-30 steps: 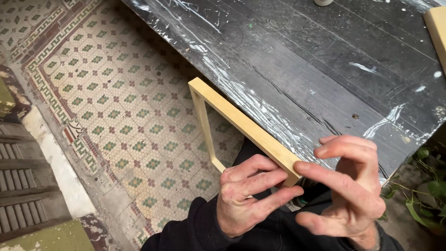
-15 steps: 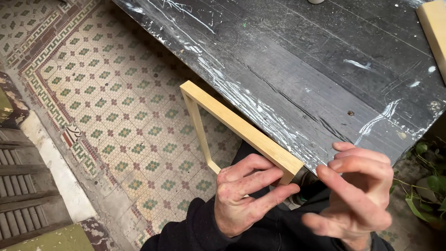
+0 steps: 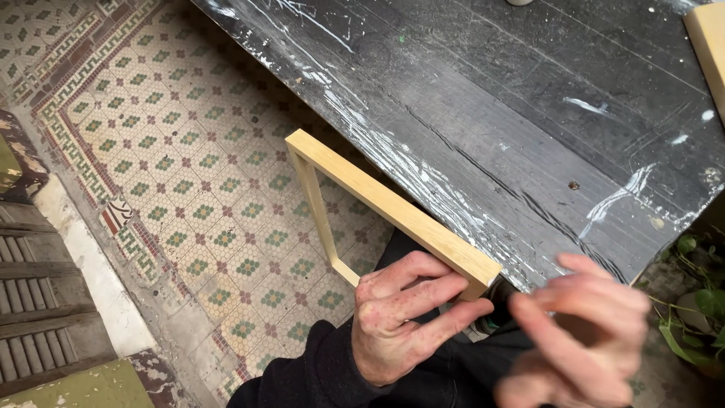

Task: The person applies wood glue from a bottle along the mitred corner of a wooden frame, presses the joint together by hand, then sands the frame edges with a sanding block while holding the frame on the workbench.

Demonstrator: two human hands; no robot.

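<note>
Hands sit lower in view than a second ago: the left hand point(image 3: 400, 317) still pinches the near corner of the pale wooden frame point(image 3: 393, 211) beside the paint-streaked black bench point(image 3: 529, 113); the right hand point(image 3: 574, 332), blurred, fingers spread, hovers empty. Patterned floor tiles point(image 3: 189, 166) lie below.

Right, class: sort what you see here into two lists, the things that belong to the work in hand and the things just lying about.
In hand:
- pale wooden frame, held off the table edge
- left hand, its grip closed on the frame's near corner
- right hand, blurred, beside that corner

Lying about:
- paint-streaked black table
- pale wooden board at the table's far right
- green plant
- patterned tile floor
</note>
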